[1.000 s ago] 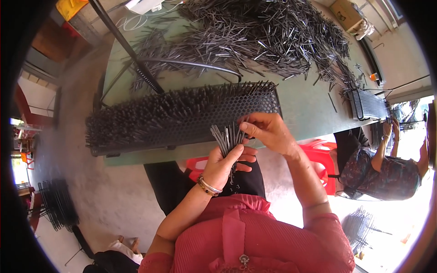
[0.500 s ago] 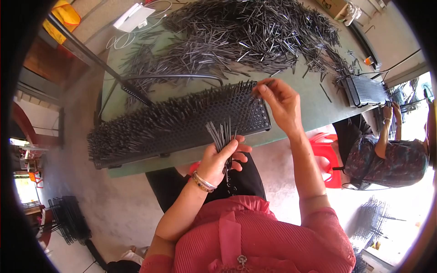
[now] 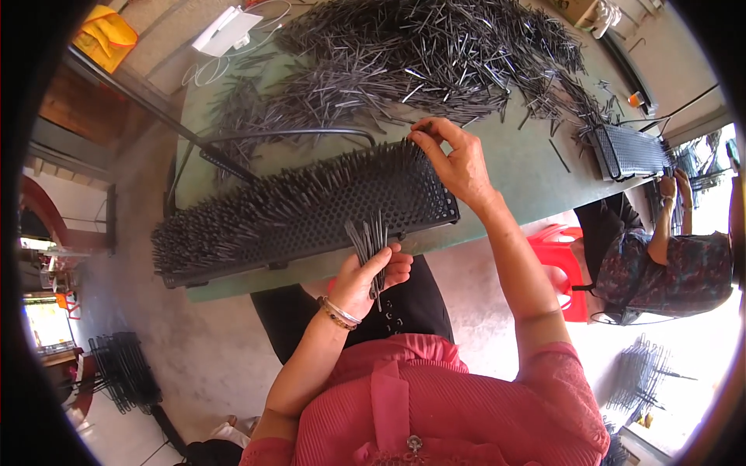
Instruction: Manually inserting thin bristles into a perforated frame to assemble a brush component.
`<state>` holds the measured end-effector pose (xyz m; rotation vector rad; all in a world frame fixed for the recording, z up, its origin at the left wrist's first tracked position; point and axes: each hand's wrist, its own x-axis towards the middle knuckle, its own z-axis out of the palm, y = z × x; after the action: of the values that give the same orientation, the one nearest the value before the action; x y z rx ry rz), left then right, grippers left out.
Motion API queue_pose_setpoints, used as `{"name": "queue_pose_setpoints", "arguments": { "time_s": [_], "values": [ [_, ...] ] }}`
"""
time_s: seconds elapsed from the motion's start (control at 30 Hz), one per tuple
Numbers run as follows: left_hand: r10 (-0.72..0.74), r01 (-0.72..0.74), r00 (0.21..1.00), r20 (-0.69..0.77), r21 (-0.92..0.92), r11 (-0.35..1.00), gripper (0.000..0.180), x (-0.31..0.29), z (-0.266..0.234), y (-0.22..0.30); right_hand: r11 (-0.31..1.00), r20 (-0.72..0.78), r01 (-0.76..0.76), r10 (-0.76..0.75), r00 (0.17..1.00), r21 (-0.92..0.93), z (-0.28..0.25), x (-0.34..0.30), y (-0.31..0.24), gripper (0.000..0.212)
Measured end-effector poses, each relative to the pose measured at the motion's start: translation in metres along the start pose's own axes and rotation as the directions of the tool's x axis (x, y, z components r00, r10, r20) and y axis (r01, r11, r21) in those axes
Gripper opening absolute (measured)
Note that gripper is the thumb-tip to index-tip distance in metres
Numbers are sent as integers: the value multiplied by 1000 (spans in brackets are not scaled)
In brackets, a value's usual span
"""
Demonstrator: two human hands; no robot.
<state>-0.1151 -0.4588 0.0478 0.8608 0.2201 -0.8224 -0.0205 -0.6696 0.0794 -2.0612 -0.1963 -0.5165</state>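
A fan of thin dark strips point(image 3: 367, 247) stands up out of my left hand point(image 3: 361, 281), whose thumb and fingers are closed around it. It is in front of a long black perforated rack point(image 3: 365, 203), close to the near edge. Many upright dark strips point(image 3: 233, 213) fill the rack's holes on the left and along its far side; bare holes show toward the right. At the rack's far right corner, my right hand point(image 3: 454, 159) pinches with thumb and forefinger. A dark strip seems to be between these fingertips, partly hidden by them.
Behind the rack, a big heap of loose dark strips point(image 3: 435, 54) covers the green table point(image 3: 517, 155). A metal arm point(image 3: 140, 97) slants in from the left. At right, a co-worker point(image 3: 660, 272) handles another perforated rack point(image 3: 633, 151) near a red stool point(image 3: 559, 268).
My right hand has moved left and slightly away along the rack's far edge, still pinched. My left hand has shifted slightly left with its bundle, and its fingers have curled in more.
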Motion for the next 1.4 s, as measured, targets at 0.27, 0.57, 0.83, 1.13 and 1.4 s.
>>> {"name": "queue_pose_setpoints", "arguments": {
  "time_s": [0.27,0.57,0.83,1.13,1.4],
  "values": [
    [2,-2,1000,-12,24,1000,23,1,-2,-1,989,45,108,-103,994,-103,6,-4,3,14],
    [32,-30,999,-24,68,997,26,-1,-4,-1,994,-51,98,-100,994,-47,16,-10,6,23],
    [28,-27,999,-25,30,999,28,0,-8,0,970,-93,187,-203,975,-157,21,-12,6,21],
    [-12,12,1000,4,-35,999,27,0,-13,-4,941,-160,175,-228,960,-290,29,-15,4,17],
    [-141,143,990,-30,75,987,34,-4,-11,0,870,-105,194,-268,958,-454,30,-18,4,19]
  ]
}}
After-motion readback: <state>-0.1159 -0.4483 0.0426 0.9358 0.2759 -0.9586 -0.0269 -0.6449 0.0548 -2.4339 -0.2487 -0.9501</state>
